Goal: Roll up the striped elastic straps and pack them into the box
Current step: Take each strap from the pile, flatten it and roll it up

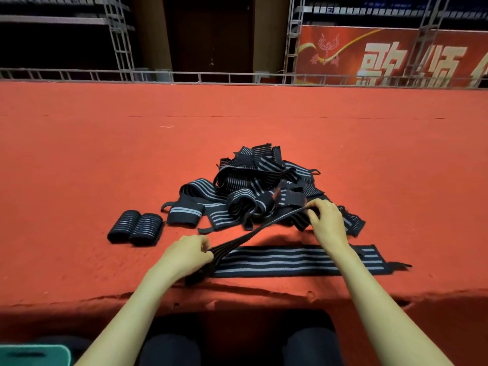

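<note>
A black strap with grey stripes (pixel 260 227) is stretched edge-on between my hands above the red surface. My left hand (pixel 188 253) pinches its near end; my right hand (pixel 327 219) grips its far end beside the pile. Another striped strap (pixel 298 261) lies flat and straight near the front edge, under my right forearm. A tangled pile of loose striped straps (pixel 253 186) sits just beyond my hands. Two rolled-up straps (pixel 136 228) lie side by side to the left of the pile. No box shows in the view.
The red carpeted surface (pixel 105 154) runs wide to both sides and far back to a metal truss rail (pixel 237 76). Its ragged front edge (pixel 237 297) lies just above my knees. A teal object (pixel 31 355) sits at the bottom left corner.
</note>
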Action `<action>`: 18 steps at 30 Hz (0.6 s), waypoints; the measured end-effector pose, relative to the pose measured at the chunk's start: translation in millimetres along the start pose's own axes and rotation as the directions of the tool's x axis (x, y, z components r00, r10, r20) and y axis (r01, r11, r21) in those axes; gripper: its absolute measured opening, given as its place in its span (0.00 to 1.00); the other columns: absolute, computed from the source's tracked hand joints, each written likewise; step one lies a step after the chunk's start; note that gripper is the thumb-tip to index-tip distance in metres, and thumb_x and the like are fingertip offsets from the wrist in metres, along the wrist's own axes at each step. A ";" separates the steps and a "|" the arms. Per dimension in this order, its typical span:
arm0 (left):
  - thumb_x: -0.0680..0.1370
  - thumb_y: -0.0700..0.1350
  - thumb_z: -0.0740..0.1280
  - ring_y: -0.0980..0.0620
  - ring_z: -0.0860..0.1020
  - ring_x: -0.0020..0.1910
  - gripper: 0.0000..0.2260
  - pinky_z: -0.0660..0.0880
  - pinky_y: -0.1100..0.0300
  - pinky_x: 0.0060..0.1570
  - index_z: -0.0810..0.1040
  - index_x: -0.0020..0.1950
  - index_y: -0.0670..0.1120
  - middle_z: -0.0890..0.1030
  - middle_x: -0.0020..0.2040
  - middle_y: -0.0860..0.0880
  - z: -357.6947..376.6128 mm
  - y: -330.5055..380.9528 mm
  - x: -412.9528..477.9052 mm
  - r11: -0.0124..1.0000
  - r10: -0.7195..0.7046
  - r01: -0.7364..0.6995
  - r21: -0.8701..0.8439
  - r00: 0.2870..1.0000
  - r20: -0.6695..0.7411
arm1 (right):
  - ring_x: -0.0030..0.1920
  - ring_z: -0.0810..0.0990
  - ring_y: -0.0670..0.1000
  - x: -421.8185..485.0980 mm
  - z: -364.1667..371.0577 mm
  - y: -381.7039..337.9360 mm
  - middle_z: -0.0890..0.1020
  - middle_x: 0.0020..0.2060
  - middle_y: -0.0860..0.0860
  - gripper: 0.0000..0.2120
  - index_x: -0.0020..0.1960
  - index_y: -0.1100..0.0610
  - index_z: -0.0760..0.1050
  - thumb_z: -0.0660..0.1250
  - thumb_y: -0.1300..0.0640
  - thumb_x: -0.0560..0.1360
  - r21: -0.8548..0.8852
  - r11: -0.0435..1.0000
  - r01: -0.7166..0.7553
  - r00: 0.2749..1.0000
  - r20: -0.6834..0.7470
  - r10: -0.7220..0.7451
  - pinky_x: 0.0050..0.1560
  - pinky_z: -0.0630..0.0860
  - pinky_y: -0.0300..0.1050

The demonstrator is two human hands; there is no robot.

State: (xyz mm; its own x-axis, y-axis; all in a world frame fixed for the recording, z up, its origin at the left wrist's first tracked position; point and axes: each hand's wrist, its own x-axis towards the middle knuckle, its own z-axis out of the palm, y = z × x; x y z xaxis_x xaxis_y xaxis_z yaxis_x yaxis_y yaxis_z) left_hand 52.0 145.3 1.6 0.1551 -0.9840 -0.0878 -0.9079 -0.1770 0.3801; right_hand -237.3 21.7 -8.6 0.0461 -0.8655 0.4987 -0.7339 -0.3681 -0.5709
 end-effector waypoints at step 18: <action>0.81 0.49 0.56 0.37 0.75 0.55 0.08 0.64 0.53 0.43 0.65 0.46 0.47 0.78 0.54 0.38 6.6 -9.7 -33.1 0.997 0.009 -0.013 0.081 0.999 0.049 | 0.56 0.72 0.60 -17.4 25.3 15.7 0.78 0.49 0.59 0.07 0.52 0.64 0.78 0.63 0.64 0.77 -0.110 0.993 -0.051 0.990 0.122 0.064 0.58 0.66 0.50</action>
State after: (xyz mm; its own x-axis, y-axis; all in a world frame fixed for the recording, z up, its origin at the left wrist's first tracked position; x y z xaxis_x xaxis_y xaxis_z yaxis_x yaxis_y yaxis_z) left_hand 53.0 179.8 -5.3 0.1273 -0.9834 -0.1294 -0.9383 -0.1617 0.3056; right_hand -232.5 22.4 -42.7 0.0812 -0.9223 0.3780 -0.8055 -0.2841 -0.5201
